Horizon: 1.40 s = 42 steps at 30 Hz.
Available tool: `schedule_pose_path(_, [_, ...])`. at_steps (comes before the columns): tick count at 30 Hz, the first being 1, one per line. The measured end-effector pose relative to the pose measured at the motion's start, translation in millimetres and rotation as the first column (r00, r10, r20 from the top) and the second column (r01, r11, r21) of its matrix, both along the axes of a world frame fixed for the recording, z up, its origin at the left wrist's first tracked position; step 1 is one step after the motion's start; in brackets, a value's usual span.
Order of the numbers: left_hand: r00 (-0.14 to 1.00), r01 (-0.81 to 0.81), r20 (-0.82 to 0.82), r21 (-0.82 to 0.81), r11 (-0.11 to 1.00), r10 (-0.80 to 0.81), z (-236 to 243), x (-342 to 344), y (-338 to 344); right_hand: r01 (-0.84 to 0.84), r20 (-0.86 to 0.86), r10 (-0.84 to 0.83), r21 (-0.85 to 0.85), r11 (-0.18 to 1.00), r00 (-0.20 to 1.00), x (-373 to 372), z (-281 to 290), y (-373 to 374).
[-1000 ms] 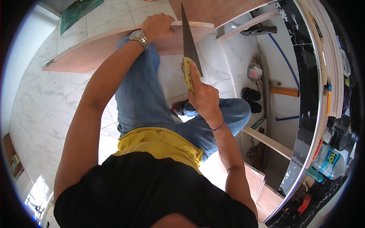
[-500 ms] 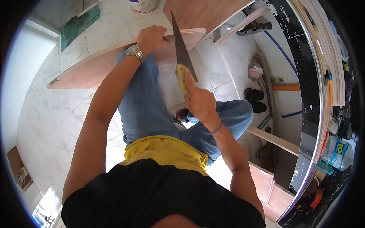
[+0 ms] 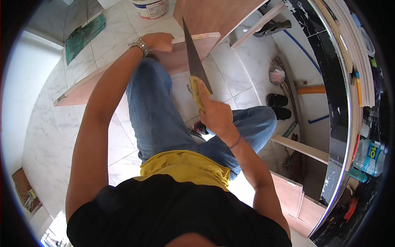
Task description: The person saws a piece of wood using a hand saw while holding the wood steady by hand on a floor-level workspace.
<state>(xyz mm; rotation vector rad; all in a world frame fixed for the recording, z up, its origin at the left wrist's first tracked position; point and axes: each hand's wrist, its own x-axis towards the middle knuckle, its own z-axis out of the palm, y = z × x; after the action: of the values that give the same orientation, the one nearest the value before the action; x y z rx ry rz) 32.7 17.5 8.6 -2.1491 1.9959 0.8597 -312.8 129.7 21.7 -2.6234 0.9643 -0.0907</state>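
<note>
My right hand (image 3: 216, 116) is wrapped round the yellow handle of a handsaw (image 3: 194, 61). The saw's dark, tapering blade points away from me and passes across the near side of a long wooden board (image 3: 183, 58) close to its right end. That board stands on edge in front of my knees. At its upper edge, left of the blade, my left hand (image 3: 157, 42) is curled over the wood, the fingertips turned down and partly hidden. My left knee is up against the board. Whether the saw teeth touch the wood I cannot tell.
Behind the board stand a large wooden panel (image 3: 214, 18) and a white bucket (image 3: 151, 9). A green cloth (image 3: 84, 37) lies on the tiled floor at far left. To my right are black sandals (image 3: 277, 106), a wooden crosspiece (image 3: 302, 148) and a black-edged counter holding strips and a bottle (image 3: 367, 157).
My left hand has shifted slightly left along the board's edge, its fingers more curled. The right hand with the saw has dropped slightly toward me. The view has moved a little.
</note>
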Motion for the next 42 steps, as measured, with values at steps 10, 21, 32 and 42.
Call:
schedule_pose_path(10, [0.865,0.065,-0.502,0.115,0.991,0.002,-16.7,28.3,1.4,-0.001,0.105,0.002,-0.013,1.000,0.995,28.2,-4.2,-15.5])
schedule_pose_path(21, [0.759,-0.062,-0.631,0.174,0.983,0.160,-1.3,16.1,11.3,0.041,0.100,-0.029,-0.115,0.993,0.995,40.2,-8.1,-32.0])
schedule_pose_path(32, [0.753,-0.064,-0.645,0.123,0.990,0.129,-3.6,17.0,7.1,0.011,0.080,-0.002,-0.121,0.993,0.997,37.6,-11.4,-47.0])
schedule_pose_path(42, [0.767,-0.117,-0.604,0.199,0.973,0.216,11.4,7.4,13.6,0.006,0.088,-0.006,0.000,1.000,0.996,-40.9,9.7,10.1])
